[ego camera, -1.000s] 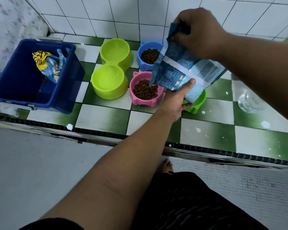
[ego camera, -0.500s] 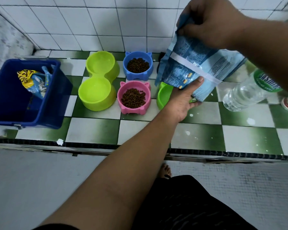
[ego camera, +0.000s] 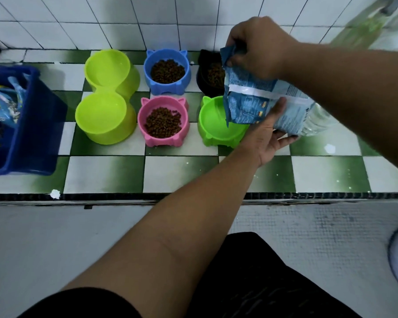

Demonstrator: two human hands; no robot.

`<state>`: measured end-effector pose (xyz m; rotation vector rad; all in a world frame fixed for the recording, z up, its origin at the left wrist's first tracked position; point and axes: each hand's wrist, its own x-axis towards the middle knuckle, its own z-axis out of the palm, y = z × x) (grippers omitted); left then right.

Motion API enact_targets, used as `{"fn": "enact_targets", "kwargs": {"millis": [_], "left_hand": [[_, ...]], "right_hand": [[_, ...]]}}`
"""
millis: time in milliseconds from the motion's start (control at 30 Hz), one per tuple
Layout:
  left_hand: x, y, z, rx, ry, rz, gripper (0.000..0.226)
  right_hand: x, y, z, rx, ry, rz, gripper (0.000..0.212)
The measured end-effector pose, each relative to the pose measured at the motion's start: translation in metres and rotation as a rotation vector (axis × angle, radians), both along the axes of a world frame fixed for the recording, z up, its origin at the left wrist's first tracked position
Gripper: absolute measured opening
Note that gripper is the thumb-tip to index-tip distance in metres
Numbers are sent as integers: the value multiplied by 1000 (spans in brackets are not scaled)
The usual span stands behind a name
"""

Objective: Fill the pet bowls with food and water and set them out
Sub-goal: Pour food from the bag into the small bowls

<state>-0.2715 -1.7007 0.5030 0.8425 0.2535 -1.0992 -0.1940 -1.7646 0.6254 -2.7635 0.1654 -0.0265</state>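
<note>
A blue pet food bag hangs tilted over the empty green cat-ear bowl. My right hand grips the bag's top corner. My left hand cups the bag from below, thumb on its face. Kibble fills the blue bowl and the pink bowl. Behind the bag, a black bowl with kibble is partly hidden. The lime double bowl at the left holds no kibble. A clear water bottle lies behind the bag, mostly hidden.
A dark blue bin with another food bag stands at the left on the green-and-white checkered ledge. White wall tiles close the back. The ledge's front edge has a black strip, with grey floor below.
The view shifted, bringing the black bowl and the whole green bowl into sight. The bag came lower over the green bowl, both hands still on it.
</note>
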Motion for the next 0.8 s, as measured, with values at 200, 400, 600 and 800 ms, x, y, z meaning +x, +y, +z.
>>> {"fn": "enact_targets", "kwargs": {"millis": [200, 400, 600, 800], "left_hand": [[-1, -3, -4, -20, 40, 8, 124], [-1, -7, -11, -35, 39, -56, 79], [-5, -8, -11, -48, 50, -62, 38], [-4, -6, -14, 16, 26, -67, 30]], "right_hand": [[-1, -3, -4, -1, 11, -8, 21], [-1, -3, -2, 2, -2, -19, 23], [-1, -4, -3, 15, -3, -31, 25], [-4, -6, -5, 22, -4, -45, 24]]}}
